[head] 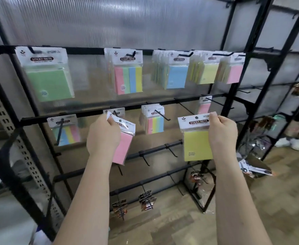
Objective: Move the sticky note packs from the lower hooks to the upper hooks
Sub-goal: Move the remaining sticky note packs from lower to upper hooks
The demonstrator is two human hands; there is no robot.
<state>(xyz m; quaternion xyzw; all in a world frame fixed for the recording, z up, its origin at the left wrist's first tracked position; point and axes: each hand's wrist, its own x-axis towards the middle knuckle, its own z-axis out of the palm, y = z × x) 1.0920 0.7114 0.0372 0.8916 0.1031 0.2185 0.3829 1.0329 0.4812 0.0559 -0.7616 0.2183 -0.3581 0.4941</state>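
Both hands raised before a black wire display rack (247, 43), roughly at the height of its second rail. Left hand (103, 133) pinches the header card of a pink sticky note pack (123, 147), thumb and fingers closed on its upper left corner; the pack tilts clockwise, hanging free of any hook, just below a hook on the second rail at about 12 o'clock from the hand. Right hand (222, 131) pinches the header's upper right corner of a yellow sticky note pack (196, 145), fingers curled over the card edge; the pack hangs upright, off the hooks, at 9 o'clock from the hand. Top rail carries a green pack (48, 82) at far left, a striped multicolour pack (128, 79) in the middle, then blue (176, 76), yellow (208, 73) and pink (234, 71) bunches to the right. Second rail holds a striped pack (66, 132) at left, a striped bunch (154, 123) between the hands, and one pink pack (204, 107) at 11 o'clock from the right hand. Lower rails show bare hooks and small dark carded items (147, 200). Wood-pattern floor (277, 191) at right.
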